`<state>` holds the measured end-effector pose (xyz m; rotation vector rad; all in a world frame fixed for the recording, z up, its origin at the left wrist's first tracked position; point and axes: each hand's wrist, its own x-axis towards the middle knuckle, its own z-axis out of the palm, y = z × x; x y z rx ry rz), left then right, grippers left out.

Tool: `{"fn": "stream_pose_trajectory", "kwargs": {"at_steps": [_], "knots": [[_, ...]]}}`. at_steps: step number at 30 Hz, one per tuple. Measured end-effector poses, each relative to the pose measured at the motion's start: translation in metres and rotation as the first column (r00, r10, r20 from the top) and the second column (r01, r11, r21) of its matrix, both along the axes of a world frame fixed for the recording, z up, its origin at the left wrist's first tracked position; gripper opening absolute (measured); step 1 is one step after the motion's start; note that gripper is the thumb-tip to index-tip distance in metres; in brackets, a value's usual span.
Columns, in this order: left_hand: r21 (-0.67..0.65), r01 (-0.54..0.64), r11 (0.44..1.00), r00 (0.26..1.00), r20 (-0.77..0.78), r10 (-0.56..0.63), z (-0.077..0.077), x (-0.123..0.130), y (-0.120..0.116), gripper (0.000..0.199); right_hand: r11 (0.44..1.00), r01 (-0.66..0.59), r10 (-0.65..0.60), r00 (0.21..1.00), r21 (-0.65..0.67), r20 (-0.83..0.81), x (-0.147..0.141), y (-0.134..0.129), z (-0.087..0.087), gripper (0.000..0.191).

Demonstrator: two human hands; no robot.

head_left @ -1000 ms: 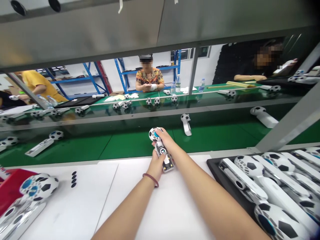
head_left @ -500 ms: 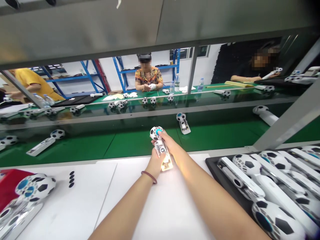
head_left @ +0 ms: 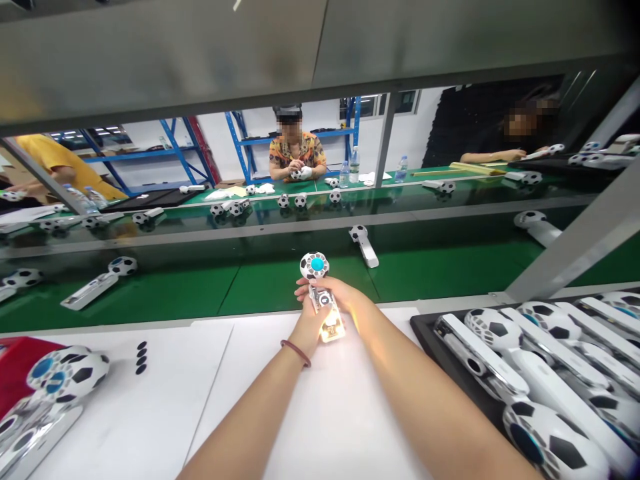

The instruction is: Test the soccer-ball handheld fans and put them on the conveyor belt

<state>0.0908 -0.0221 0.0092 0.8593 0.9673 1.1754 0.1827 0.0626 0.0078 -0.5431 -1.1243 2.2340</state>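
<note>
Above the white work surface [head_left: 320, 413], both my hands hold a soccer-ball-headed handheld device [head_left: 316, 265]. Its round black-and-white head has a blue disc and points away from me. The clear body below glows warm yellow at its lower end. My left hand [head_left: 309, 320], with a dark red band at the wrist, grips the body from the left, thumb across its front. My right hand [head_left: 343, 292] closes around the neck from the right, just under the ball; some of its fingers are hidden behind the device.
At right, a black tray [head_left: 425, 333] holds several similar devices. More lie at left beside a red bin [head_left: 17, 357]. Several black discs [head_left: 142, 357] lie on the surface. Beyond, a green conveyor [head_left: 280, 287] carries devices. A metal post [head_left: 575, 220] stands right; co-workers [head_left: 297, 150] sit opposite.
My right thumb has left the blue disc and moved down to the neck, baring the disc. Devices on the near belt have shifted right. The co-worker opposite now has a ball-shaped part in hand.
</note>
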Motion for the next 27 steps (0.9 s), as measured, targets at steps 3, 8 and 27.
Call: {"fn": "stream_pose_trajectory", "kwargs": {"at_steps": [3,8,27], "knots": [[-0.017,0.028,0.999,1.000,0.003,-0.028,0.002,-0.002,-0.001,0.058,0.999,0.036,-0.036,0.999,-0.018,0.003,-0.002,0.001,-0.002,0.024],[-0.012,0.013,1.000,0.999,0.034,-0.013,-0.001,-0.003,0.001,0.060,0.998,0.034,-0.036,0.998,-0.054,-0.045,-0.004,0.004,-0.007,0.025],[0.071,0.075,0.995,0.992,0.097,-0.082,0.001,-0.006,-0.002,0.063,0.999,0.021,-0.023,0.998,-0.034,-0.053,-0.004,0.008,-0.014,0.035]]}}
